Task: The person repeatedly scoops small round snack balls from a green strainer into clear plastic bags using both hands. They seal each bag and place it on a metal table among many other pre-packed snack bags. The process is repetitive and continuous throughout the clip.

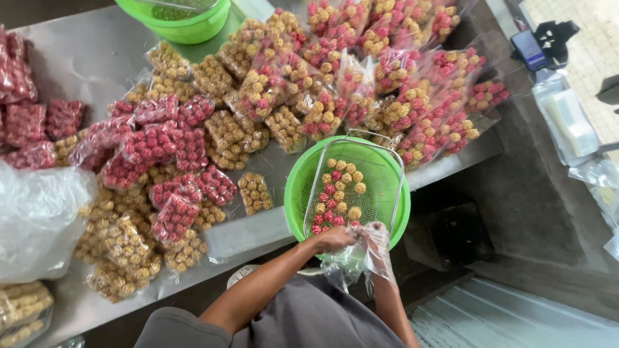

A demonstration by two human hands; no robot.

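Balls of yellow and pink sweets lie in a wire basket [353,187] that sits inside a green bowl [296,187], which overhangs the near edge of the steel worktop [84,58]. Just below the bowl's rim, the left hand [334,238] is curled closed, its fingers pinching the mouth of a clear plastic bag [351,261]. The right hand [379,240] sits inside that film, partly open, spreading the bag. Beyond the bowl, sealed packets [258,90] of the same sweets cover most of the worktop, pink ones to the left, leaving only a bare strip along the near edge. A second green bowl [184,26] stands at the far side.
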